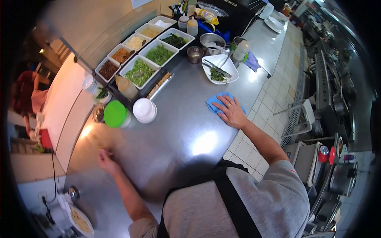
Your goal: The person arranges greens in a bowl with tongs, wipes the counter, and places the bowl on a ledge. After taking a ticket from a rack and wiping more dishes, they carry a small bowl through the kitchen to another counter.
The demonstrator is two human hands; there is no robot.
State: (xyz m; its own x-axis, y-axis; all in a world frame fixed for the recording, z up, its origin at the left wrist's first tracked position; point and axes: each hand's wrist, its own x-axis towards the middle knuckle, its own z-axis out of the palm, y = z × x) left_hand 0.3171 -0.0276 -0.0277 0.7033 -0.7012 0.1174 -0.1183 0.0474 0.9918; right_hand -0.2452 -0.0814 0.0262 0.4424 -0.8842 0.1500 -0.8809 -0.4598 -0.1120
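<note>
right hand (231, 113): flat, palm down, fingers (220, 104) spread wide and pressed on a blue cloth (217, 101) lying on the steel counter (186, 131), near its right edge. left hand (106, 158): resting on the counter at the near left, blurred; fingers loosely curled, holding nothing that can be made out. white dish (220, 68): beyond the cloth, holding greens and tongs. white lidded tub (144, 110) and green-lidded tub (115, 114): side by side, left of the cloth, well apart from it. row of white trays (139, 72): along the far left of the counter, filled with chopped greens and brown and pale toppings. squeeze bottles (192, 27): at the far end of the trays.
</note>
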